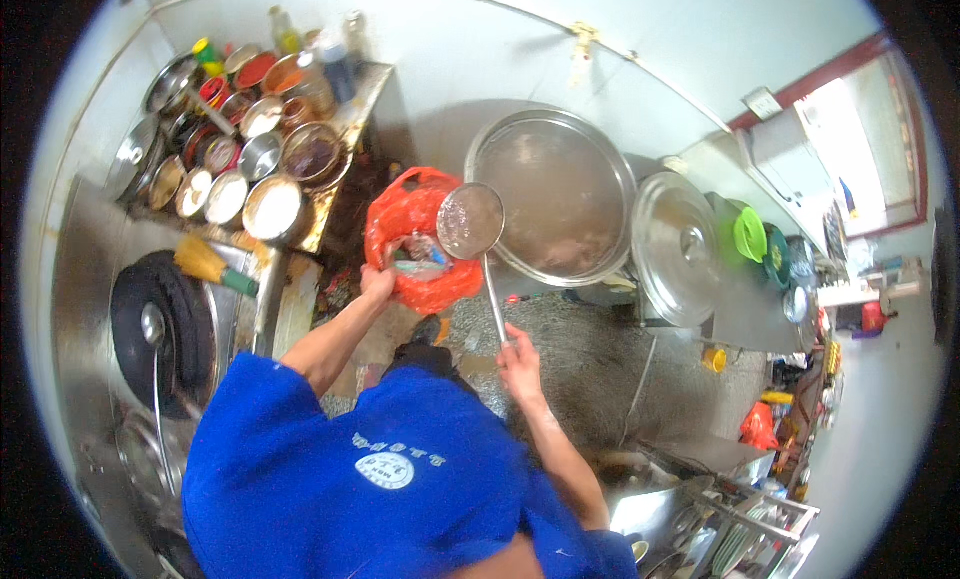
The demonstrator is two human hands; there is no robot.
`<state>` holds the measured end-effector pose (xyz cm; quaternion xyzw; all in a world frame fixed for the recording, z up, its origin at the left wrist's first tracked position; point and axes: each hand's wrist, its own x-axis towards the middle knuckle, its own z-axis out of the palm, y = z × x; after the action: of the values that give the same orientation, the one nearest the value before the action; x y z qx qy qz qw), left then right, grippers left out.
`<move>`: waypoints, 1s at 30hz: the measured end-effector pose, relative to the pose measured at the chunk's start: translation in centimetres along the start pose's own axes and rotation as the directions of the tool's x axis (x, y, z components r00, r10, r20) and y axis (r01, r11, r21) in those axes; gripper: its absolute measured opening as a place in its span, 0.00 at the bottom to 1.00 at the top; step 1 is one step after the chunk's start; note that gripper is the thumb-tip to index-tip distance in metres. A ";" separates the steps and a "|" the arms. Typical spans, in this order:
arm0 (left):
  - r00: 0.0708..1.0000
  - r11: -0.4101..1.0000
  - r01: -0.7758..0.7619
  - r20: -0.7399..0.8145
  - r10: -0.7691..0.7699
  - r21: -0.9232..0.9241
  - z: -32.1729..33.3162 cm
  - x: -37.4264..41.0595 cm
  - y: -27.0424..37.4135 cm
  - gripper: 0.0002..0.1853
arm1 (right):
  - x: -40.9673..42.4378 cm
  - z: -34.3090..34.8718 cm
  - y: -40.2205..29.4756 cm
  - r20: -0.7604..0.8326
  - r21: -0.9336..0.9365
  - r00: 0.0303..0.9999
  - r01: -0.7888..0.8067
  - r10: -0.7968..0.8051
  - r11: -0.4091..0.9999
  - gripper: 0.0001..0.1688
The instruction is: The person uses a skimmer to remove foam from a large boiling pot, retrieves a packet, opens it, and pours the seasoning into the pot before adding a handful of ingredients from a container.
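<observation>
My left hand (377, 282) grips the near left edge of a red plastic bag (439, 290) that appears to line a bin. Pale and bluish waste lies inside its mouth. In my right hand (519, 363) is the long metal handle of a round strainer ladle (470, 220). Its head is over the bag's right side, close to the rim of a large steel stockpot (551, 281). Cloudy brownish liquid fills the pot; what lies beneath its surface is hidden. Fine detail in the ladle's head is too blurred to tell.
Seasoning bowls and bottles crowd a counter (360, 121) at upper left. Below sit a dark wok (135, 309), a metal ladle (154, 324) and a bristle brush (206, 262). A large steel lid (679, 252) leans right of the pot. The floor (585, 354) looks wet.
</observation>
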<state>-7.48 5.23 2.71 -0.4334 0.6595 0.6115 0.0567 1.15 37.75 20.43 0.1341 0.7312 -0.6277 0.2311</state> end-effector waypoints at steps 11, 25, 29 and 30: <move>0.998 0.989 -0.035 -0.048 0.028 -0.142 -1.0 -0.5 -0.4 0.28 | 9.2 -6.3 -3.1 -0.030 0.837 0.950 -0.146 0.311 0.527 0.18; 1.000 0.997 0.027 -0.003 -0.027 -0.078 -1.9 -2.4 1.1 0.30 | 22.3 -7.2 -3.8 -0.087 0.541 0.938 -0.240 0.337 0.806 0.26; 0.999 0.987 0.000 -0.036 -0.005 -0.160 -3.1 -0.7 -2.2 0.28 | 25.1 -5.2 -3.7 0.039 0.575 0.958 -0.254 0.285 0.778 0.25; 0.998 0.986 0.034 -0.051 -0.043 -0.165 -3.0 -0.8 -1.9 0.27 | 25.6 -4.7 -4.0 0.060 0.606 0.960 -0.252 0.273 0.754 0.24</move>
<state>-4.43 3.25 2.48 -0.4659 0.5999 0.6502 0.0146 -23.55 39.25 11.36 0.3127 0.4679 -0.7881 0.2494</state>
